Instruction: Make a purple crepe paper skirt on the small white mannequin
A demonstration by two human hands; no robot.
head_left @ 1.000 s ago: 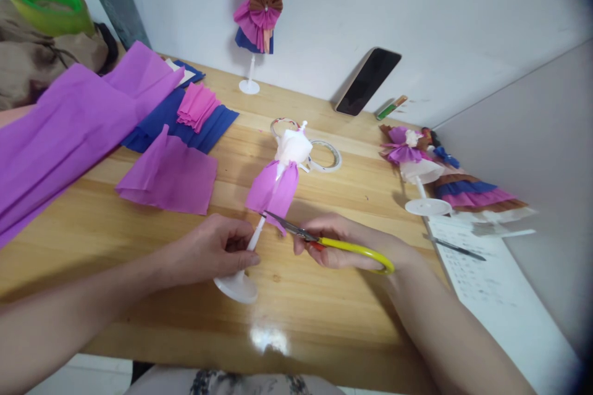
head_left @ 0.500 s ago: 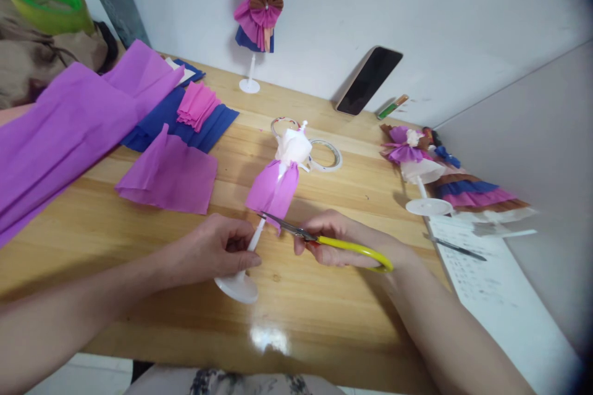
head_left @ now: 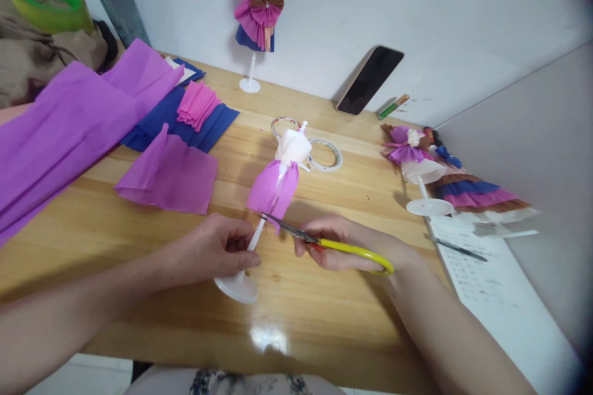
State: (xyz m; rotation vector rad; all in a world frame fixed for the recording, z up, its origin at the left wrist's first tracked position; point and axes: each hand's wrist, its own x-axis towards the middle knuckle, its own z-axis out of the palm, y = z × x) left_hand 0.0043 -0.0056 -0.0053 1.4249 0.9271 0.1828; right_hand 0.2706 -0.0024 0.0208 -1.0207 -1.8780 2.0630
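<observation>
A small white dress stand point(head_left: 294, 147) leans away from me over the table, dressed in a white top and a purple crepe paper skirt point(head_left: 273, 185). My left hand point(head_left: 229, 245) is closed around its post, just above the round white base point(head_left: 236, 290). In my right hand point(head_left: 331, 241) are scissors point(head_left: 352, 250) with yellow handles. Their blades reach left to the skirt's lower edge beside the post, and look slightly apart. A cut purple paper piece point(head_left: 173, 173) lies left of the stand.
Purple paper point(head_left: 88, 111), blue paper point(head_left: 217, 126) and pleated pink paper point(head_left: 198, 105) lie left. Tape rolls point(head_left: 340, 157) are behind the stand. A dressed stand point(head_left: 250, 85) and a phone point(head_left: 370, 80) are at the wall. Another decorated stand point(head_left: 428, 207), a pen point(head_left: 461, 250) and written paper point(head_left: 491, 284) are right.
Almost nothing differs. Both hands keep their places, with the scissors at the skirt's lower edge; any blade movement is too slight to make out.
</observation>
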